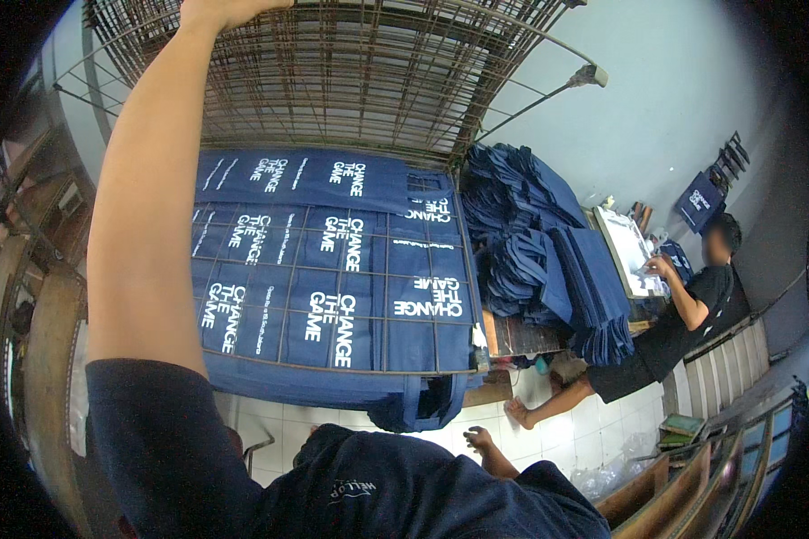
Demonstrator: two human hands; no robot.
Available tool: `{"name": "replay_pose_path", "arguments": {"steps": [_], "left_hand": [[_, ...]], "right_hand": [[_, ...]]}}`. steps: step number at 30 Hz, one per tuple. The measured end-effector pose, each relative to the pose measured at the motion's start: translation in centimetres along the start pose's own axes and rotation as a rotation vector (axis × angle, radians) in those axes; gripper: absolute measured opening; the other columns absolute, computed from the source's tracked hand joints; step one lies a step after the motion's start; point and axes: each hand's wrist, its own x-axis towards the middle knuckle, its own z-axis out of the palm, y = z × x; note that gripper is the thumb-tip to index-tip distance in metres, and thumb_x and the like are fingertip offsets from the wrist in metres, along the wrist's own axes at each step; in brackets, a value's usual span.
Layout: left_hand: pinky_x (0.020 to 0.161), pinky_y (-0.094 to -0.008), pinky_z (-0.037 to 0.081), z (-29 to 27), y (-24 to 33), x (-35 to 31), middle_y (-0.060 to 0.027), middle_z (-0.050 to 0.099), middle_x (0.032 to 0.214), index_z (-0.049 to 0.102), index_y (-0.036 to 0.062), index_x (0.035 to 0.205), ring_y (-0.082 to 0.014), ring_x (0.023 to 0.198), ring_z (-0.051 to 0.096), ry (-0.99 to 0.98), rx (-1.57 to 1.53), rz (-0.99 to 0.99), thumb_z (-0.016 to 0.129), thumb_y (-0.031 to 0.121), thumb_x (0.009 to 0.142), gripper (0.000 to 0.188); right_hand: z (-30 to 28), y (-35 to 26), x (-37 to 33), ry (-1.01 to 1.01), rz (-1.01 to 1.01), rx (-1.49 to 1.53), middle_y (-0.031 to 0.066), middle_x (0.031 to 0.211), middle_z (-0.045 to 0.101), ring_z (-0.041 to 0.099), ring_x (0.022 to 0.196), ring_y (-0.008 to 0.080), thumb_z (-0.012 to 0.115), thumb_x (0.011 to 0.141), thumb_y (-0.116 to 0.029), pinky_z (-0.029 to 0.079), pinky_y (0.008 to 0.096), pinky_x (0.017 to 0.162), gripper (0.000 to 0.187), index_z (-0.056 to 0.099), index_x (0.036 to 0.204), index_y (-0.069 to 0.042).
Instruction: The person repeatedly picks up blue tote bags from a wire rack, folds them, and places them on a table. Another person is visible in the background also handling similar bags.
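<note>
My left arm stretches up the left side, and my left hand (225, 11) is against the raised stack of wire shelves (333, 81) at the top edge. Its fingers are mostly cut off by the picture's edge, so their grip is hidden. Low beside my body, my right hand (479, 438) hangs with its fingers apart and nothing in them. It is nearest to the hanging handle of a navy bag (418, 404). Navy cloth bags with white print (324, 242) lie in rows on the drying rack, with a wire shelf (386, 296) among them.
Right of the rack, piles of navy bags (530, 242) lie on a table. Beyond them a person (692, 305) in dark clothes works at a white lit board (622, 247). Wooden frames (683, 485) lean at the lower right. The floor is white tile (288, 440).
</note>
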Motion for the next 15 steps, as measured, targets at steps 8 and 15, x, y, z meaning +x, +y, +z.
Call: {"name": "replay_pose_path", "arguments": {"steps": [8, 15], "left_hand": [[0.085, -0.0385, 0.049, -0.2, -0.1, 0.4, -0.0203, 0.066, 0.101, 0.065, -0.0049, 0.096, -0.0319, 0.097, 0.063, 0.030, -0.037, -0.011, 0.063, 0.073, 0.061, 0.086], [0.085, -0.0384, 0.049, 0.2, -0.4, 0.8, -0.0213, 0.066, 0.100, 0.065, -0.0063, 0.095, -0.0324, 0.097, 0.063, 0.047, -0.003, -0.002, 0.063, 0.073, 0.061, 0.086]], "right_hand": [[-0.1, 0.2, 1.6, 0.017, -0.004, -0.015, 0.0136, 0.093, 0.064, 0.063, 0.077, 0.0259, 0.069, 0.081, -0.028, 0.049, 0.0494, 0.069, 0.051, 0.051, 0.126, -0.009], [0.7, -0.5, 1.2, -0.007, -0.034, -0.026, 0.0124, 0.092, 0.064, 0.063, 0.072, 0.0238, 0.070, 0.079, -0.030, 0.049, 0.0454, 0.065, 0.054, 0.052, 0.125, -0.009]]}}
